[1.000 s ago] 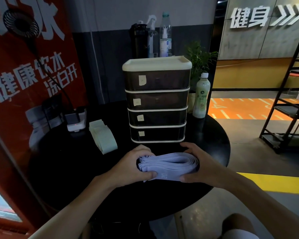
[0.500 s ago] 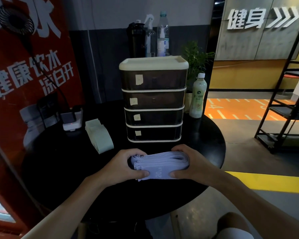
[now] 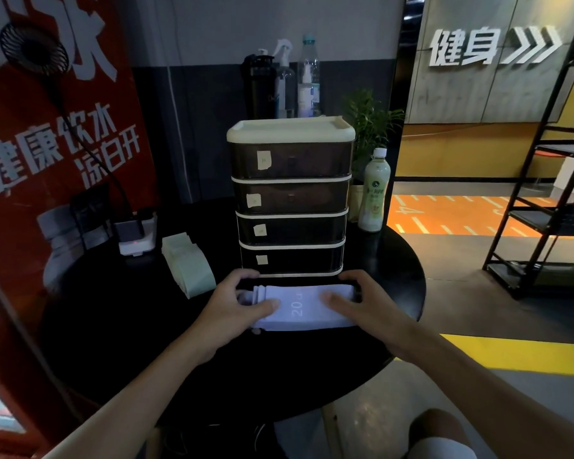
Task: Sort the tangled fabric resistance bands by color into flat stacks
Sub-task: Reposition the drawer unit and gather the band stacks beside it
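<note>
A stack of pale lilac fabric bands (image 3: 300,308) lies on the round black table (image 3: 120,326), just in front of the drawer unit; the top band reads "20". My left hand (image 3: 236,304) clasps the stack's left end, thumb on top and fingers curled over the far edge. My right hand (image 3: 362,303) holds the right end the same way. A second stack of pale green bands (image 3: 188,268) lies flat to the left, apart from both hands.
A dark four-drawer unit (image 3: 290,197) with a cream lid stands right behind the lilac stack. A white power strip (image 3: 136,238) sits at the back left, a drink bottle (image 3: 375,190) and a plant at the back right. A black metal shelf (image 3: 550,180) stands off to the right.
Both hands have pushed the lilac stack away from me toward the drawer unit and laid it flatter, so its printed top face now shows.
</note>
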`<action>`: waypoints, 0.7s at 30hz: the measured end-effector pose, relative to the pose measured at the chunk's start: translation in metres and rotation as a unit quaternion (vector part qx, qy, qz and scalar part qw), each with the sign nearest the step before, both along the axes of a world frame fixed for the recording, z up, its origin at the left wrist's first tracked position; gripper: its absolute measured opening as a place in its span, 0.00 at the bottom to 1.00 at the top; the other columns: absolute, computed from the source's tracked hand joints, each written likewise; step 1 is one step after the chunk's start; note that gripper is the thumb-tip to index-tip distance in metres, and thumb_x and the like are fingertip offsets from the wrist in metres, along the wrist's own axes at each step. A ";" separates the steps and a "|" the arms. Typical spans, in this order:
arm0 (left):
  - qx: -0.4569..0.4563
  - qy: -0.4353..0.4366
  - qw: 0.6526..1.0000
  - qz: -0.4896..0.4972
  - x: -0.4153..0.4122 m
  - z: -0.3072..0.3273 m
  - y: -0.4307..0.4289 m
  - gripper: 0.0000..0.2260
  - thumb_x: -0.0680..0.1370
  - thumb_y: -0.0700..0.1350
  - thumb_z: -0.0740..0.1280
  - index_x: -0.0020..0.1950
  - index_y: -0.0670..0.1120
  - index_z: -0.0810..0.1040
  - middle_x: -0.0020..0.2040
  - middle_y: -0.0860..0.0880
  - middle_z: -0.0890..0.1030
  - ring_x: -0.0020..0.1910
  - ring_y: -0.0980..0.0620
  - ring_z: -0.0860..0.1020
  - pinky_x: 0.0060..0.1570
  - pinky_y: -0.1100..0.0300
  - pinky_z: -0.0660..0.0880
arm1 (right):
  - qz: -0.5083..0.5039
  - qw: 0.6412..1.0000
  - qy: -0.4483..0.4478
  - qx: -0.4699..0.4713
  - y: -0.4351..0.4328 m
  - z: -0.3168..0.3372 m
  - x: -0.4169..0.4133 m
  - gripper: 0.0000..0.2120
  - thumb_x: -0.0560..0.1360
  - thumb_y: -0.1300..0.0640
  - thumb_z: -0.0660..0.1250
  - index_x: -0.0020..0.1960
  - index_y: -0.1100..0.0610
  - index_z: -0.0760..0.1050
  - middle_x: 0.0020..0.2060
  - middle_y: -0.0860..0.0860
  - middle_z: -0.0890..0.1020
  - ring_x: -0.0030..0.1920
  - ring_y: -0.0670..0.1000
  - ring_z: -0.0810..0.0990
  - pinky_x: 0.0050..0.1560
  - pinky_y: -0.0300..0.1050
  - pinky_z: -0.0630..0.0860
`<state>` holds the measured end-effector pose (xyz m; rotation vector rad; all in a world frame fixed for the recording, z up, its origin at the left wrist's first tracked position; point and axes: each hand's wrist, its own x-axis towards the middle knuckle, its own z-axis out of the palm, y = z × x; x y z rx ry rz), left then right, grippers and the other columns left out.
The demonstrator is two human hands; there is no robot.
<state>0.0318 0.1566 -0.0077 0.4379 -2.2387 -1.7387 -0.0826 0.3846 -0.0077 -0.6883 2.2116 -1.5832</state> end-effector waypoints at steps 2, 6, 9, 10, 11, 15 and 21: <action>0.022 -0.035 0.999 0.006 0.003 0.006 0.006 0.25 0.72 0.44 0.78 0.64 0.52 0.71 0.53 0.40 0.79 0.44 0.45 0.83 0.41 0.51 0.83 | -0.020 1.000 -0.005 0.008 -0.004 0.001 0.003 0.26 0.71 0.46 0.74 0.63 0.50 0.67 0.52 0.49 0.78 0.50 0.47 0.80 0.45 0.40 0.79; -0.012 -0.069 0.997 0.023 0.006 0.007 0.012 0.25 0.73 0.45 0.77 0.65 0.49 0.70 0.55 0.40 0.77 0.43 0.47 0.82 0.39 0.54 0.83 | -0.063 0.993 0.069 0.066 -0.011 -0.001 0.006 0.29 0.70 0.47 0.75 0.64 0.54 0.66 0.52 0.47 0.77 0.47 0.42 0.76 0.40 0.34 0.73; -0.105 -0.082 0.991 0.034 0.005 0.011 0.012 0.22 0.73 0.49 0.76 0.62 0.51 0.70 0.53 0.46 0.77 0.43 0.48 0.82 0.38 0.53 0.83 | -0.068 0.985 0.116 0.109 -0.013 -0.001 0.006 0.28 0.72 0.47 0.73 0.66 0.55 0.65 0.50 0.48 0.75 0.44 0.43 0.74 0.35 0.30 0.67; -0.158 -0.089 0.983 0.030 0.005 0.013 0.010 0.22 0.72 0.52 0.75 0.61 0.52 0.70 0.51 0.48 0.77 0.43 0.48 0.83 0.40 0.52 0.83 | -0.067 0.984 0.120 0.115 -0.013 0.000 0.007 0.28 0.73 0.46 0.72 0.66 0.55 0.65 0.51 0.48 0.75 0.45 0.44 0.74 0.35 0.30 0.67; -0.214 -0.100 0.971 0.021 0.006 0.015 0.008 0.22 0.72 0.55 0.74 0.61 0.53 0.70 0.50 0.49 0.78 0.43 0.49 0.82 0.43 0.51 0.83 | -0.065 0.983 0.121 0.119 -0.013 0.000 0.006 0.28 0.73 0.46 0.72 0.66 0.55 0.65 0.52 0.49 0.75 0.46 0.45 0.74 0.35 0.31 0.66; -0.297 -0.138 0.945 -0.030 0.008 0.021 0.002 0.18 0.76 0.62 0.69 0.60 0.55 0.72 0.53 0.55 0.77 0.49 0.56 0.79 0.50 0.55 0.77 | -0.038 0.980 0.135 0.144 -0.013 0.003 0.000 0.23 0.73 0.44 0.71 0.62 0.55 0.71 0.53 0.50 0.77 0.49 0.47 0.77 0.40 0.36 0.70; -0.347 -0.122 0.929 -0.028 0.008 0.025 0.002 0.20 0.76 0.64 0.67 0.62 0.55 0.73 0.57 0.54 0.73 0.54 0.55 0.76 0.56 0.53 0.76 | -0.010 0.982 0.139 0.129 -0.014 0.012 -0.012 0.14 0.74 0.47 0.71 0.53 0.55 0.75 0.45 0.52 0.81 0.46 0.50 0.80 0.45 0.46 0.78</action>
